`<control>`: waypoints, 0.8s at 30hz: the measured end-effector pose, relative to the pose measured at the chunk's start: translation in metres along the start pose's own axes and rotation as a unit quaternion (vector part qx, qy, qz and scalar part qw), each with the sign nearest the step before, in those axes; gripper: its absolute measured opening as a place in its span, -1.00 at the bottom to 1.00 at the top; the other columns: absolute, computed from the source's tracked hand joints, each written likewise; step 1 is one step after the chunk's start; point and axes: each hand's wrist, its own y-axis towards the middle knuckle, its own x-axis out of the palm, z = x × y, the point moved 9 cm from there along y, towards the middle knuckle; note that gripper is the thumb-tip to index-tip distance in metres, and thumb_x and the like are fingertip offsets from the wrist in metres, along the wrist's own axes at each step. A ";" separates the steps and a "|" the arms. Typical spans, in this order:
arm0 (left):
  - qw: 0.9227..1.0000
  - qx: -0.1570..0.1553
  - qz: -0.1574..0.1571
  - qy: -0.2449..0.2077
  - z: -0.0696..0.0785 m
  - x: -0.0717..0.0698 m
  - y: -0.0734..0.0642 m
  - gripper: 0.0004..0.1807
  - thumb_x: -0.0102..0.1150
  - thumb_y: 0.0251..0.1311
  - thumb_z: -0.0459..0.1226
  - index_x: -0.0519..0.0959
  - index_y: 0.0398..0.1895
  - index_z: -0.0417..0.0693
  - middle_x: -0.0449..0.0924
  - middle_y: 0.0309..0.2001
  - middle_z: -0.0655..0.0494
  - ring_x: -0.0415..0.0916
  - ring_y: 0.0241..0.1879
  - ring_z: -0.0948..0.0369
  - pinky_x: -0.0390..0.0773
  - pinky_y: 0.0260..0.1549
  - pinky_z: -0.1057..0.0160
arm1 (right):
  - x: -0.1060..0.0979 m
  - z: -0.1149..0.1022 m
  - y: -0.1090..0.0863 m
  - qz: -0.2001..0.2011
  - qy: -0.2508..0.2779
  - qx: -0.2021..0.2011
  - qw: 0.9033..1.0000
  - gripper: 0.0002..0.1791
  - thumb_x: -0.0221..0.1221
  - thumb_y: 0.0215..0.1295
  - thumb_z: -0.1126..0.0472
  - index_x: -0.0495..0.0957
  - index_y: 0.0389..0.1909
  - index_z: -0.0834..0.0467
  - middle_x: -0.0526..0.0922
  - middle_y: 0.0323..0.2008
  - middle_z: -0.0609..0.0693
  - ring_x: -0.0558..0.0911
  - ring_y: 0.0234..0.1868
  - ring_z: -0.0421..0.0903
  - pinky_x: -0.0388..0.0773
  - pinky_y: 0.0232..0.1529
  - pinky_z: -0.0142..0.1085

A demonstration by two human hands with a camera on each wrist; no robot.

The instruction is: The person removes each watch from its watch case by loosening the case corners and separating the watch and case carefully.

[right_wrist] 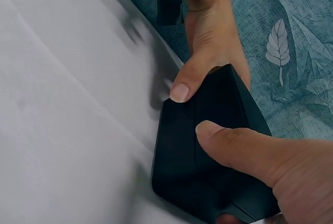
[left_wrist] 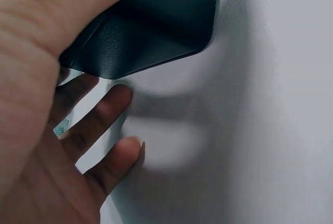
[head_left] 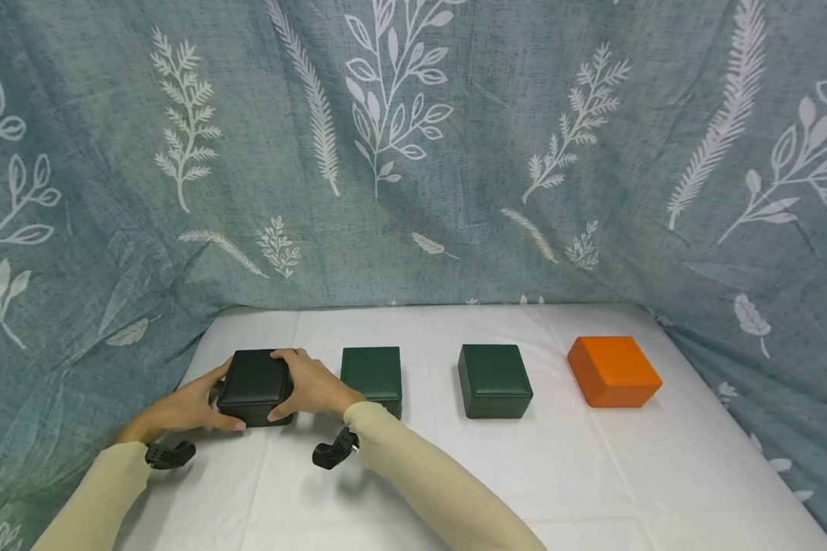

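Observation:
At the left end of the white table, a black box with a padded-looking lid sits between both hands. My left hand holds its left side, thumb along the lower front. From the right, my right hand grips it, with the thumb at the front right corner and fingers over the top right edge. In the left wrist view, some fingers stand spread beside the box, apart from it. The right wrist view shows both thumbs against one dark face of the box. The lid appears closed.
Just right of my right hand stands a green box, partly covered by that wrist. A second green box and an orange box stand farther right on the white cloth. A leaf-patterned curtain hangs behind and around the table.

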 end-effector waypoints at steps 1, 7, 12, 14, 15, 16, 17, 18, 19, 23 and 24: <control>1.000 -0.001 -0.002 0.000 0.000 0.000 0.000 0.41 0.65 -0.03 -0.08 -0.23 0.71 0.06 0.32 0.32 -0.29 0.36 0.14 -0.09 0.47 -0.11 0.03 | 0.000 0.000 0.000 0.001 -0.001 0.002 1.000 0.09 0.60 0.02 -0.07 0.21 0.55 -0.15 0.34 0.41 -0.06 0.47 0.27 -0.06 0.49 0.14 -0.25; 1.000 -0.007 -0.002 0.001 -0.002 -0.002 0.002 0.38 0.64 -0.01 -0.09 -0.20 0.70 0.01 0.36 0.28 -0.27 0.40 0.03 -0.04 0.50 -0.19 0.05 | -0.003 0.001 0.005 0.013 -0.023 -0.003 1.000 0.07 0.60 0.00 -0.11 0.26 0.53 -0.17 0.42 0.34 -0.09 0.49 0.23 -0.09 0.50 0.11 -0.27; 1.000 0.009 0.010 0.011 0.001 -0.004 0.003 0.37 0.64 -0.01 -0.06 -0.16 0.70 -0.03 0.31 0.37 -0.27 0.40 0.12 -0.07 0.45 -0.03 -0.05 | -0.006 0.002 0.008 0.018 -0.023 -0.006 1.000 0.05 0.61 -0.03 -0.12 0.31 0.50 -0.17 0.46 0.30 -0.11 0.48 0.24 -0.09 0.50 0.10 -0.27; 1.000 0.020 0.016 0.013 0.002 -0.003 0.003 0.35 0.64 -0.02 -0.05 -0.13 0.69 -0.06 0.23 0.45 -0.29 0.35 0.22 -0.13 0.39 0.08 -0.15 | -0.007 0.002 0.008 0.016 -0.016 -0.009 1.000 0.04 0.62 -0.04 -0.11 0.32 0.49 -0.15 0.47 0.29 -0.12 0.48 0.24 -0.10 0.50 0.11 -0.28; 0.999 0.025 0.019 0.015 0.003 -0.003 0.003 0.35 0.64 -0.02 -0.05 -0.11 0.69 -0.08 0.18 0.48 -0.30 0.32 0.27 -0.16 0.36 0.13 -0.20 | -0.007 0.002 0.008 0.015 -0.012 -0.010 1.000 0.04 0.62 -0.04 -0.10 0.32 0.49 -0.15 0.48 0.29 -0.12 0.48 0.24 -0.10 0.50 0.11 -0.29; 0.999 0.029 0.021 0.016 0.003 -0.003 0.002 0.34 0.65 -0.02 -0.04 -0.10 0.69 -0.09 0.15 0.50 -0.31 0.30 0.30 -0.17 0.33 0.15 -0.23 | -0.007 0.002 0.009 0.013 -0.008 -0.011 1.000 0.04 0.63 -0.05 -0.09 0.33 0.48 -0.14 0.48 0.29 -0.12 0.49 0.23 -0.10 0.50 0.11 -0.29; 0.999 0.031 0.024 0.019 0.003 -0.003 0.002 0.34 0.65 -0.03 -0.04 -0.10 0.68 -0.10 0.12 0.52 -0.32 0.28 0.31 -0.17 0.30 0.17 -0.25 | -0.007 0.002 0.009 0.012 -0.006 -0.011 1.000 0.04 0.63 -0.05 -0.08 0.33 0.48 -0.14 0.49 0.29 -0.12 0.49 0.23 -0.10 0.50 0.11 -0.29; 0.999 0.032 0.025 0.021 0.002 -0.003 0.002 0.35 0.65 -0.03 -0.04 -0.11 0.68 -0.10 0.12 0.52 -0.32 0.30 0.29 -0.16 0.30 0.17 -0.25 | -0.007 0.002 0.009 0.011 -0.004 -0.010 1.000 0.04 0.63 -0.05 -0.08 0.33 0.48 -0.13 0.49 0.29 -0.13 0.49 0.23 -0.11 0.49 0.11 -0.29; 0.999 0.033 0.026 0.024 0.002 -0.003 0.003 0.36 0.65 -0.03 -0.03 -0.12 0.69 -0.10 0.14 0.51 -0.32 0.32 0.25 -0.14 0.31 0.16 -0.23 | -0.007 0.002 0.009 0.010 -0.003 -0.010 1.000 0.04 0.63 -0.06 -0.08 0.33 0.48 -0.13 0.49 0.29 -0.13 0.49 0.23 -0.11 0.50 0.11 -0.29; 0.999 0.025 0.027 0.034 -0.001 -0.003 0.004 0.41 0.65 -0.04 0.01 -0.19 0.70 -0.05 0.19 0.49 -0.27 0.35 0.14 -0.04 0.33 0.12 -0.16 | -0.006 0.001 0.010 0.005 -0.007 -0.009 1.000 0.04 0.63 -0.05 -0.09 0.32 0.48 -0.13 0.50 0.30 -0.11 0.51 0.23 -0.11 0.50 0.11 -0.29; 0.999 0.023 0.025 0.037 -0.002 -0.003 0.004 0.42 0.65 -0.04 0.01 -0.21 0.70 -0.05 0.20 0.48 -0.26 0.35 0.13 -0.03 0.34 0.11 -0.16 | -0.006 0.001 0.010 0.003 -0.007 -0.008 1.000 0.04 0.63 -0.05 -0.09 0.31 0.48 -0.14 0.50 0.30 -0.10 0.52 0.23 -0.12 0.51 0.11 -0.29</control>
